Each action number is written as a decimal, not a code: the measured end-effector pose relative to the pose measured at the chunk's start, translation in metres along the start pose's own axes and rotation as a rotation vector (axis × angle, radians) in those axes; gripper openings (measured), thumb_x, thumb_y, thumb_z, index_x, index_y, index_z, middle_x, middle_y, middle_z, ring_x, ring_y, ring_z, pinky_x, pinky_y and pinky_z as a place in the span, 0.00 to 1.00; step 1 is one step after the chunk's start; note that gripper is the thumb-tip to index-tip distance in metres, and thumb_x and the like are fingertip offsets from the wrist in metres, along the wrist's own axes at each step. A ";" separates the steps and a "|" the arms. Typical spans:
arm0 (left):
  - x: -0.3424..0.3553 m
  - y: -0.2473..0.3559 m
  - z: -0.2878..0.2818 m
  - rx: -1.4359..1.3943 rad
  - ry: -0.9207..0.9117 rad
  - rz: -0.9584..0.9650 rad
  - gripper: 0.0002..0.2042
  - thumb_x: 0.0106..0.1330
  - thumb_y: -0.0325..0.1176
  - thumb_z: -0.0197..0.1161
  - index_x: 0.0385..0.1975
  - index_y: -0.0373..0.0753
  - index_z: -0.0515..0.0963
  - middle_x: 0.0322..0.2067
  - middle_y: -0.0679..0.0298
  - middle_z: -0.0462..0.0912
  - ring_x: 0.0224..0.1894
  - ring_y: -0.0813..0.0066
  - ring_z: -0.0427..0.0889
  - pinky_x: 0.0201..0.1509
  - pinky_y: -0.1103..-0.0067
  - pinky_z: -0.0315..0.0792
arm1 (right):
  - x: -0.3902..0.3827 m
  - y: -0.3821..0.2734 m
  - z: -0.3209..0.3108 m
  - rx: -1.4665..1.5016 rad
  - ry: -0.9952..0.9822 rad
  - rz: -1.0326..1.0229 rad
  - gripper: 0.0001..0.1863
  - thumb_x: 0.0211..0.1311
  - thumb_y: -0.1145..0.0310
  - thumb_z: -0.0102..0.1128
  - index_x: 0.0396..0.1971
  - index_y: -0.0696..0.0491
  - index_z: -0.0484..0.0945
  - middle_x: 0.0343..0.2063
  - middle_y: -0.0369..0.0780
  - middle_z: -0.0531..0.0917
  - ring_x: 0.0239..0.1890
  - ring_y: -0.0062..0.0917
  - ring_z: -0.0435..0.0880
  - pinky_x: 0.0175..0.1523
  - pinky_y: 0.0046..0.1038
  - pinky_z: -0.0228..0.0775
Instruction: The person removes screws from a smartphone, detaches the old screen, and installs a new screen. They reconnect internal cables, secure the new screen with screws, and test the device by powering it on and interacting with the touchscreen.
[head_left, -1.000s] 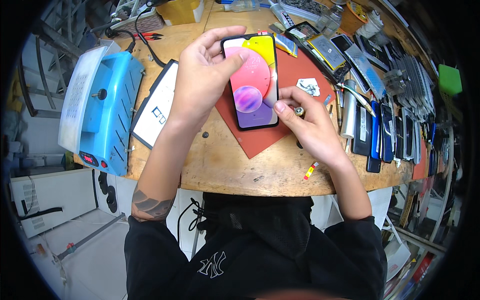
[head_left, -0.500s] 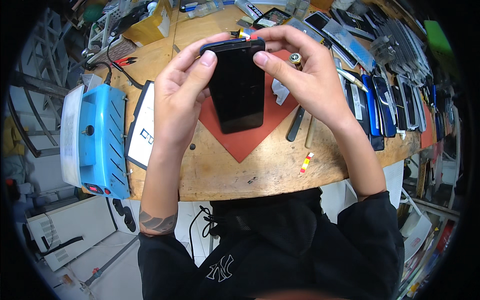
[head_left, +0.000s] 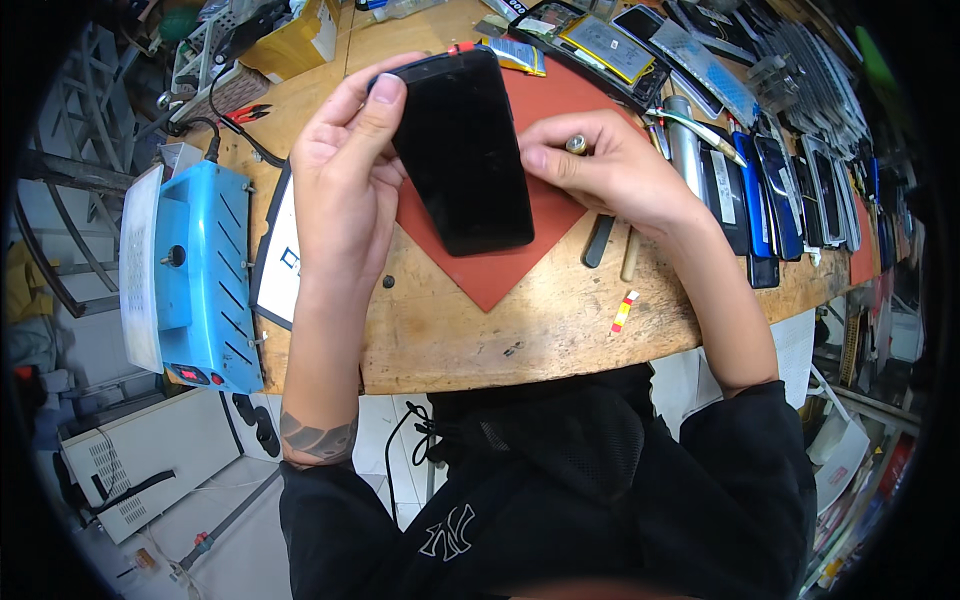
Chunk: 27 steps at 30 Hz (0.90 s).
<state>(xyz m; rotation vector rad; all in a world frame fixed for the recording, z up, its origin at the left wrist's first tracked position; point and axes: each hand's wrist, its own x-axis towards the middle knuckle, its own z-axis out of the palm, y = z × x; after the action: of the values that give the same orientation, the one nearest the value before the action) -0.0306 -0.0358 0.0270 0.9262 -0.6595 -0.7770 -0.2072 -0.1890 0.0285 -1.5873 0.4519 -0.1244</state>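
My left hand (head_left: 357,150) grips a phone (head_left: 465,165) with a dark, blank screen by its upper left corner, thumb over the front and fingers behind. The phone is held tilted above a red-brown mat (head_left: 487,285). A small red piece (head_left: 461,48) shows at its top edge. My right hand (head_left: 610,170) is closed beside the phone's right edge, its thumb tip at or very near that edge. A small tool with a round brass end (head_left: 576,144) pokes out between thumb and index finger; the rest of it is hidden. Its other fingertips are hidden.
A blue machine (head_left: 215,280) stands at the left, near red-handled pliers (head_left: 250,114). A dark-handled tool (head_left: 598,241) and a wooden stick (head_left: 630,255) lie below my right hand. Several phones (head_left: 775,190) crowd the right side. A battery (head_left: 515,57) lies behind the phone.
My right hand has come off the phone's upper right corner and moved down along its right side. The left hand has shifted slightly left and up, keeping the phone.
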 end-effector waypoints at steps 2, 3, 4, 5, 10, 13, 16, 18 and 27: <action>0.004 -0.002 -0.005 -0.121 -0.020 -0.024 0.17 0.79 0.34 0.58 0.58 0.27 0.76 0.51 0.56 0.86 0.53 0.73 0.86 0.58 0.76 0.80 | -0.002 0.002 0.001 0.192 -0.120 0.001 0.20 0.72 0.54 0.66 0.47 0.57 0.85 0.30 0.34 0.86 0.21 0.09 0.72 0.30 0.15 0.64; 0.005 -0.003 -0.007 -0.177 -0.056 -0.033 0.17 0.80 0.34 0.58 0.59 0.28 0.75 0.52 0.55 0.86 0.54 0.72 0.86 0.59 0.75 0.80 | -0.004 0.003 0.005 0.234 -0.134 0.016 0.22 0.73 0.51 0.63 0.47 0.57 0.84 0.29 0.34 0.85 0.18 0.08 0.67 0.26 0.15 0.57; 0.005 -0.004 -0.009 -0.229 -0.066 -0.053 0.18 0.80 0.34 0.57 0.60 0.28 0.74 0.53 0.55 0.85 0.55 0.71 0.85 0.61 0.74 0.80 | -0.005 0.004 0.009 0.254 -0.160 0.017 0.24 0.74 0.47 0.60 0.48 0.57 0.83 0.28 0.33 0.85 0.15 0.08 0.62 0.22 0.16 0.51; 0.004 -0.005 -0.010 -0.253 -0.028 -0.092 0.18 0.80 0.34 0.57 0.61 0.28 0.73 0.54 0.54 0.85 0.56 0.70 0.85 0.62 0.73 0.79 | -0.007 0.004 0.013 0.302 -0.191 0.019 0.27 0.75 0.44 0.57 0.48 0.56 0.82 0.27 0.33 0.84 0.12 0.07 0.56 0.19 0.16 0.45; -0.004 -0.004 -0.005 -0.322 -0.108 -0.097 0.20 0.80 0.36 0.57 0.63 0.30 0.70 0.54 0.54 0.84 0.56 0.69 0.85 0.61 0.72 0.80 | -0.010 0.005 0.033 0.649 -0.363 0.015 0.30 0.80 0.46 0.44 0.58 0.59 0.76 0.40 0.43 0.89 0.10 0.08 0.59 0.15 0.14 0.47; -0.005 0.000 0.002 -0.247 -0.079 -0.060 0.19 0.80 0.37 0.57 0.63 0.30 0.70 0.53 0.54 0.84 0.54 0.70 0.85 0.58 0.74 0.81 | -0.008 0.005 0.037 0.790 -0.376 0.019 0.32 0.82 0.47 0.36 0.62 0.61 0.73 0.44 0.49 0.89 0.12 0.08 0.66 0.15 0.12 0.53; -0.007 0.003 0.010 -0.201 -0.012 -0.054 0.19 0.80 0.36 0.57 0.62 0.29 0.71 0.51 0.54 0.84 0.49 0.72 0.86 0.52 0.76 0.82 | -0.008 0.005 0.041 0.830 -0.316 0.039 0.34 0.83 0.46 0.30 0.64 0.62 0.71 0.45 0.52 0.88 0.24 0.17 0.82 0.27 0.16 0.71; -0.009 0.005 0.014 -0.172 0.043 -0.043 0.18 0.80 0.37 0.56 0.59 0.29 0.73 0.48 0.56 0.85 0.44 0.75 0.86 0.46 0.79 0.81 | -0.009 0.006 0.045 0.705 -0.192 0.003 0.36 0.83 0.46 0.25 0.65 0.62 0.70 0.47 0.54 0.88 0.38 0.27 0.91 0.42 0.22 0.83; -0.009 0.013 0.002 -0.143 -0.015 -0.086 0.18 0.80 0.39 0.54 0.56 0.29 0.79 0.45 0.57 0.88 0.45 0.74 0.88 0.53 0.76 0.81 | -0.007 0.014 0.048 0.689 -0.284 -0.063 0.39 0.83 0.42 0.19 0.67 0.59 0.68 0.49 0.56 0.86 0.53 0.37 0.88 0.60 0.32 0.79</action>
<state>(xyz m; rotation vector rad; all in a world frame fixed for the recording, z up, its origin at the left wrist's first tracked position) -0.0334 -0.0246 0.0382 0.8225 -0.5725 -0.8972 -0.1996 -0.1421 0.0120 -0.9198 0.1102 -0.0874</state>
